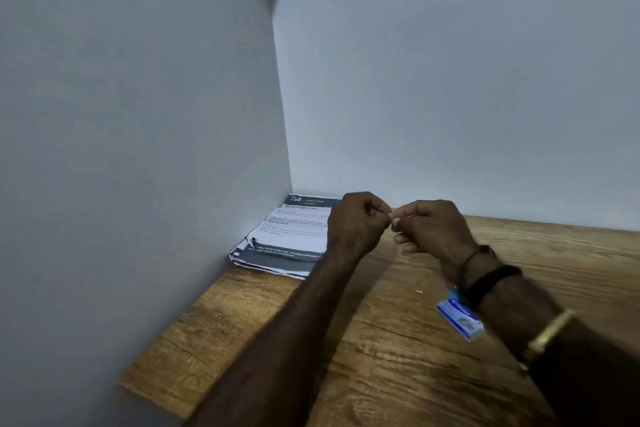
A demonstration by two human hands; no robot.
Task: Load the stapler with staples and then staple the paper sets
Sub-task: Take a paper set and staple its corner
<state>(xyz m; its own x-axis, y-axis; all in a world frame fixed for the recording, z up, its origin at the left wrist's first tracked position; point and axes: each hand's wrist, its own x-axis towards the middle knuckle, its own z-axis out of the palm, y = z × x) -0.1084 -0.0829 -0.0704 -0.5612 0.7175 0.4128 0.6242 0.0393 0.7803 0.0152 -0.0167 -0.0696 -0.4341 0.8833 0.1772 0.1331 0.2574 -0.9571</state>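
My left hand and my right hand meet above the wooden table, fingertips pinched together on a thin strip of staples that barely shows between them. A stack of printed paper sets lies in the far left corner against the wall, partly hidden by my left hand. A small blue and white staple box lies on the table under my right wrist. No stapler is visible.
Grey walls close the table on the left and at the back. The table's front left edge is near. A tiny white scrap lies on the wood. My right forearm wears bracelets.
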